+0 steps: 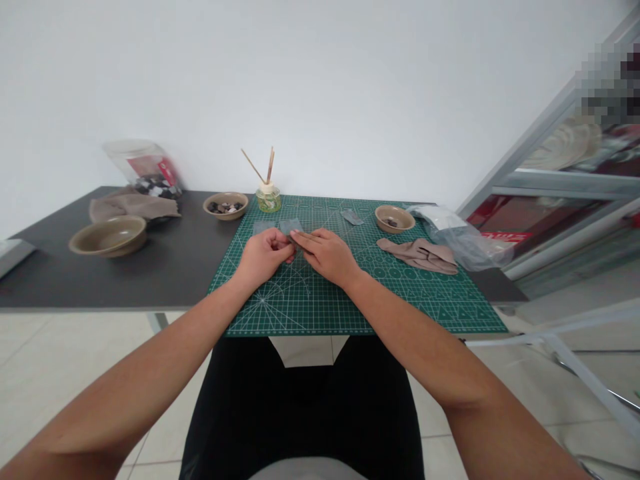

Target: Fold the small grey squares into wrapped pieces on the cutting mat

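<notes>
My left hand (pixel 265 253) is closed, with its thumb and fingers pinched together. Fingers of my right hand (pixel 330 255) meet it from the other side, pressed together. Between them, a small translucent plastic bag (pixel 289 226) sticks up past the fingertips; its lower part is hidden. Another see-through plastic piece (pixel 261 227) lies flat behind my left hand on the green cutting mat (pixel 320 307). Farther right on the mat rests a crumpled small plastic bag (pixel 353 217). Whether anything is inside the held bag does not show.
A bowl of dark and pale stones (pixel 226 212) and a reed diffuser (pixel 269 199) stand behind. At right are a bowl with few stones (pixel 395 220), a brown cloth (pixel 420 255) and a plastic bag (pixel 465 243). Left are a bowl (pixel 107 243), another cloth (pixel 130 203) and a bag of stones (pixel 155 183).
</notes>
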Motion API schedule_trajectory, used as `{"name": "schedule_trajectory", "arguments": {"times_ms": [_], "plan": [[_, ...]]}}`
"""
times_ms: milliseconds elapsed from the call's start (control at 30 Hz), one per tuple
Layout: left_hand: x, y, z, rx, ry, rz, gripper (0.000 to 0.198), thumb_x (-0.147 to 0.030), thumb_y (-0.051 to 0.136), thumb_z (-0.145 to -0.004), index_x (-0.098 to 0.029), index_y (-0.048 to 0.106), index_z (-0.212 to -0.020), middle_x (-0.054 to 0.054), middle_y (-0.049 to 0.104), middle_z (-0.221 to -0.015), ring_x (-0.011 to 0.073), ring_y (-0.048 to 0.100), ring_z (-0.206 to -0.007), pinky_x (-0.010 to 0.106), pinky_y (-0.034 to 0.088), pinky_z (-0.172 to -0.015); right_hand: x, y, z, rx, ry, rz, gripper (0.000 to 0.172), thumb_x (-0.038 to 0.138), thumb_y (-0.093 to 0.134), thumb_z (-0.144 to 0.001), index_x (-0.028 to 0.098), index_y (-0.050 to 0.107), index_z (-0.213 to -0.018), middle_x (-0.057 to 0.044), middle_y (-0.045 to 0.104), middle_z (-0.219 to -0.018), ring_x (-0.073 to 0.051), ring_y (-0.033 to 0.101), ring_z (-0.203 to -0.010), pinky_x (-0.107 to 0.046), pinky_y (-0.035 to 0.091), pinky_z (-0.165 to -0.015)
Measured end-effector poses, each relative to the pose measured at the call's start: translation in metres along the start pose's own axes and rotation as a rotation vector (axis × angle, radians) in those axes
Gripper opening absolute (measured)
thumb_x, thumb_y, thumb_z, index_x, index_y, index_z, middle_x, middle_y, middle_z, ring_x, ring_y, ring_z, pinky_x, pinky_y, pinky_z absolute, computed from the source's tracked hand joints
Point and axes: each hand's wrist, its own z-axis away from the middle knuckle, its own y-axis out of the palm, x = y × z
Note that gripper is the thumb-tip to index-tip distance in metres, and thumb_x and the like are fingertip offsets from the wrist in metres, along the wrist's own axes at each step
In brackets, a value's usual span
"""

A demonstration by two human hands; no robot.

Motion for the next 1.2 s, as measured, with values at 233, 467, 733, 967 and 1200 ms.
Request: {"name": "schedule_trajectory", "arguments": {"times_ms": [233, 467, 733, 967, 1200], "plan": [[-0.001, -0.001, 0.0, 0.002, 0.054, -0.035, 0.009, -0.015, 0.063, -0.07, -0.019, 0.056, -0.065, -0.004, 0.066, -0.056, 0.012, 0.061, -0.054, 0.023, 0.046, -0.056, 0.004, -0.004, 0.0, 0.009, -0.046, -0.005, 0.048, 0.021, 0.048, -0.099, 0.021, 0.051, -0.147, -0.002, 0.059, -0.145, -0.022, 0.056, -0.112, -0.039, 0.049, -0.103], [-0.004, 0.001, 0.0, -0.012, 0.011, 0.068, 0.009, -0.019, 0.067, -0.072, -0.019, 0.058, -0.071, -0.002, 0.067, -0.056, 0.0137, 0.064, -0.054, 0.024, 0.049, -0.056, 0.007, -0.008, 0.0, 0.021, 0.014, 0.046, 0.049, 0.019, 0.047, -0.099, 0.023, 0.051, -0.148, -0.002, 0.057, -0.147, -0.021, 0.058, -0.113, -0.036, 0.05, -0.103], [-0.003, 0.0, 0.0, -0.001, 0.07, -0.005, 0.012, -0.016, 0.066, -0.069, -0.02, 0.055, -0.065, -0.002, 0.068, -0.058, 0.0121, 0.061, -0.055, 0.023, 0.045, -0.055, 0.012, -0.009, -0.001, 0.066, 0.018, 0.075, 0.049, 0.022, 0.047, -0.099, 0.022, 0.05, -0.148, -0.003, 0.054, -0.15, -0.021, 0.059, -0.116, -0.035, 0.052, -0.1], [0.002, 0.001, -0.002, 0.018, 0.036, 0.123, 0.016, -0.027, 0.07, -0.07, -0.02, 0.057, -0.075, -0.002, 0.068, -0.06, 0.0148, 0.064, -0.058, 0.026, 0.049, -0.057, 0.01, -0.007, -0.001, 0.05, 0.06, 0.06, 0.049, 0.02, 0.043, -0.1, 0.015, 0.048, -0.149, -0.006, 0.057, -0.147, -0.02, 0.06, -0.118, -0.034, 0.051, -0.104], [0.0, 0.001, -0.001, 0.017, 0.06, 0.051, 0.012, -0.017, 0.063, -0.066, -0.021, 0.053, -0.072, -0.003, 0.067, -0.062, 0.0129, 0.062, -0.059, 0.025, 0.048, -0.059, 0.013, -0.006, -0.002, 0.052, 0.013, 0.047, 0.05, 0.021, 0.043, -0.101, 0.016, 0.046, -0.15, -0.007, 0.054, -0.15, -0.02, 0.058, -0.124, -0.035, 0.05, -0.105]]}}
